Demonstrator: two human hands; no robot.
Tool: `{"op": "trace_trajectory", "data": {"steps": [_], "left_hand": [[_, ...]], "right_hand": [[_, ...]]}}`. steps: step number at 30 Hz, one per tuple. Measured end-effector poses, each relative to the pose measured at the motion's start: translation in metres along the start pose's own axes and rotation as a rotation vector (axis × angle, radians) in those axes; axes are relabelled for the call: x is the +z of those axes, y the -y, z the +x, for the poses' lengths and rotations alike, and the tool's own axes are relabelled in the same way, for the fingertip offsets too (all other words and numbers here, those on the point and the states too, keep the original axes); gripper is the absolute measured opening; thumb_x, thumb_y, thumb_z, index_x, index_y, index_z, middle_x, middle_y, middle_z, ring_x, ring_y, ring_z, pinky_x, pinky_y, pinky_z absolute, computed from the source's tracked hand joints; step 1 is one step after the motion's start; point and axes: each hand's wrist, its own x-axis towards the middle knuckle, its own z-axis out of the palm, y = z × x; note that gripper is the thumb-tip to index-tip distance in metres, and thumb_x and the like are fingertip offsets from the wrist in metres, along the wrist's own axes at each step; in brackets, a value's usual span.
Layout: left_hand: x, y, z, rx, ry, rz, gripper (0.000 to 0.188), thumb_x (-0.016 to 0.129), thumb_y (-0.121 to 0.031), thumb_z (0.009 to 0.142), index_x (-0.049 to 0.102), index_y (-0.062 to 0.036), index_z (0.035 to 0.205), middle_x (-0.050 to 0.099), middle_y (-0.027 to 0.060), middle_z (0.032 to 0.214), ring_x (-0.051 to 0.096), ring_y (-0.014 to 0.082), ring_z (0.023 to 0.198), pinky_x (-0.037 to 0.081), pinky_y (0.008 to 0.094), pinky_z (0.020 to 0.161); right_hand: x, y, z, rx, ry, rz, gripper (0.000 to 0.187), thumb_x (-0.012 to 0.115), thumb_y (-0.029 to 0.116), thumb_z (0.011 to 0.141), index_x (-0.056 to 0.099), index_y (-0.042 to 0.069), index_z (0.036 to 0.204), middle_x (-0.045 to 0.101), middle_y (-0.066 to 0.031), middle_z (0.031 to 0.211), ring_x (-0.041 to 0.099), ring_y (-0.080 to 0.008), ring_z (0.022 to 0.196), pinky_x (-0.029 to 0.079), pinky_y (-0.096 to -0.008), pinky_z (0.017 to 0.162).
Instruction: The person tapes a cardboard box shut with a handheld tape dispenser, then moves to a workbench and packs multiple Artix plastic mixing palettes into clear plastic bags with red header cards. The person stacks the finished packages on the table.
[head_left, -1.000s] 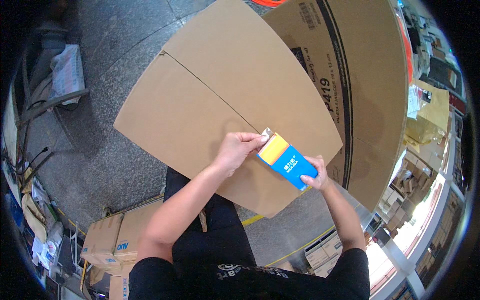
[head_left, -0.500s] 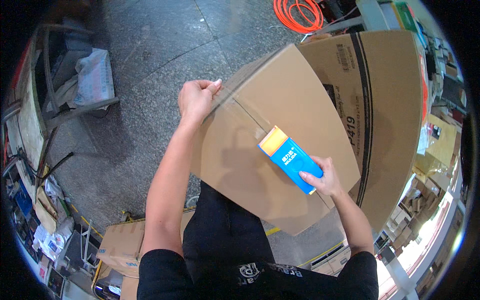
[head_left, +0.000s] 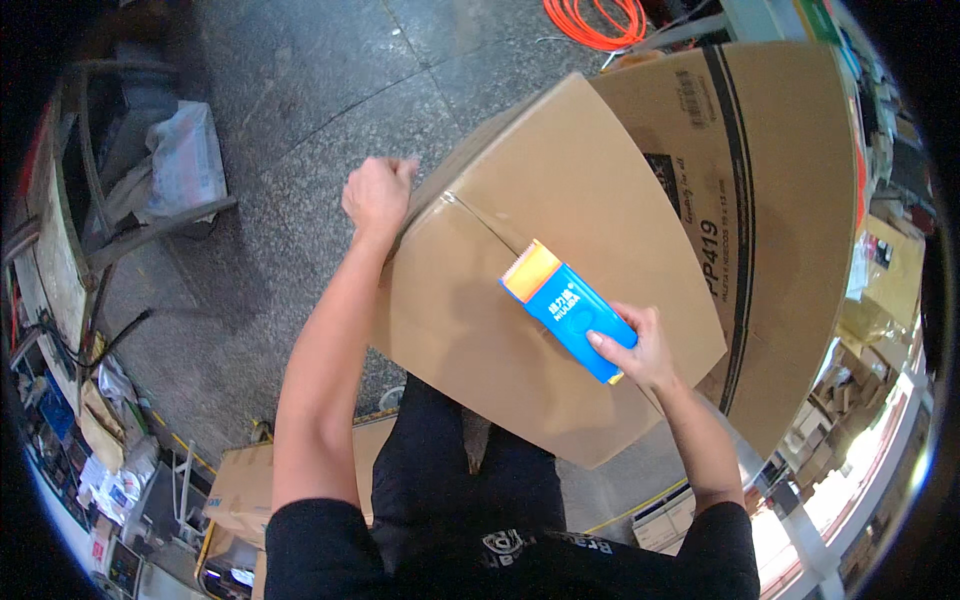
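atop box (head_left: 560, 300), dispenser (head_left: 566, 309) up-left

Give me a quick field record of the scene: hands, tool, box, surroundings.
left hand: fisted at the box's far left corner, touching it
right hand: grips the blue dispenser
dispenser: blue, orange end toward the seam, lying on the box top
box: brown cardboard, flaps closed, seam visible
behind: larger box, orange cable
floor: grey stone

Closed brown carton (head_left: 560, 300) in front, taller black-striped brown carton (head_left: 770, 200) touching behind, small cartons (head_left: 240, 490) lower left
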Motion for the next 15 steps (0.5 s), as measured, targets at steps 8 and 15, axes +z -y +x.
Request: {"op": "trace_trajectory", "data": {"steps": [8,15], "left_hand": [[0.022,-0.072,-0.033,-0.066,-0.193,0.102,0.069,0.021,-0.048,0.097,0.067,0.0023,0.102,0.064,0.0256,0.105,0.060,0.0400,0.104,0.045,0.0468,0.092],[0.037,-0.054,-0.002,-0.115,-0.342,0.207,0.078,0.019,-0.058,0.094,0.062,0.0036,0.114,0.060,0.0256,0.117,0.056,0.0395,0.112,0.041,0.0473,0.096]], "right_hand": [[-0.024,-0.013,-0.034,-0.138,0.151,0.038,0.051,0.072,0.038,0.077,0.061,-0.001,0.107,0.066,-0.0134,0.078,0.066,-0.0207,0.070,0.050,-0.0331,0.064],[-0.126,-0.170,-0.207,-0.163,0.148,-0.147,0.056,0.076,0.039,0.071,0.060,-0.001,0.105,0.064,-0.0143,0.077,0.064,-0.0271,0.067,0.048,-0.0358,0.062]]}}
